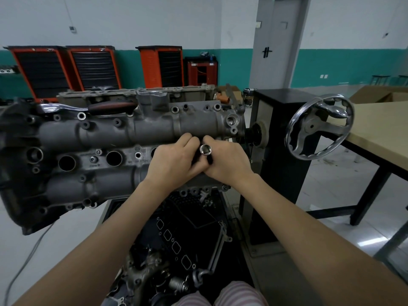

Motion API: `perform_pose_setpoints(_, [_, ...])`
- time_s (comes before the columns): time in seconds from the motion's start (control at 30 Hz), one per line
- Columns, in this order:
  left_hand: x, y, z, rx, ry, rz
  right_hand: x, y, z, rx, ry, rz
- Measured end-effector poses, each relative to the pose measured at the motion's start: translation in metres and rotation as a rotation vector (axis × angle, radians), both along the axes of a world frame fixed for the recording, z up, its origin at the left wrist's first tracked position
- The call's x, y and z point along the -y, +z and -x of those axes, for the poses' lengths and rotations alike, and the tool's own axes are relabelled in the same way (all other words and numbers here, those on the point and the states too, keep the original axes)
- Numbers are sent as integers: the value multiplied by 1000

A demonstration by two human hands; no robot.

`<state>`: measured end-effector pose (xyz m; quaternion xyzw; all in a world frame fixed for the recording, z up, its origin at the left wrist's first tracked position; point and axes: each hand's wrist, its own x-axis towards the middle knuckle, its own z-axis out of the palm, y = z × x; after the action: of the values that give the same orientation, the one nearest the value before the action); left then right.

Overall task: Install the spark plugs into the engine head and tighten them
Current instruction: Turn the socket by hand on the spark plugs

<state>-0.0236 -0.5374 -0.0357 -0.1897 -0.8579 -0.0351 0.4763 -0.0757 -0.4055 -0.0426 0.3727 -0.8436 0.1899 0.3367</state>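
Though its lower end is hidden between both hands, the socket (205,149), over the head (110,138)'s right-hand well, is judged rigid, smooth, slippery steel; left hand (174,161) and right hand (227,162) fingers curl round its dark shank, the likeliest hold.

White wall (154,21) over teal band (344,67). 3 orange tool cabinets (42,71) along wall. Grey door (273,40), black handle. Pale glossy tile floor (340,191). Tan table (379,133) at right.
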Motion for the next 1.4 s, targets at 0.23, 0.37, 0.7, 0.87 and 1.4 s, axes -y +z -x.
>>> perform_pose_setpoints(0.23, [1, -1, 1, -13, 24, -36, -2, -1, 0, 53, 35, -29])
perform_pose_setpoints(0.37, [1, -2, 2, -47, 0, -31, -3, 0, 0, 60, 37, 3])
perform_pose_setpoints(0.7, [1, -1, 0, -23, -2, 10, -2, 4, -4, 74, 10, -17])
perform_pose_setpoints(0.87, [1, -1, 1, -2, 18, 17, -3, 3, -5, 66, 19, -38])
perform_pose_setpoints(1.4, [1, -2, 2, -18, 25, 8, -4, 3, -4, 78, 12, -17])
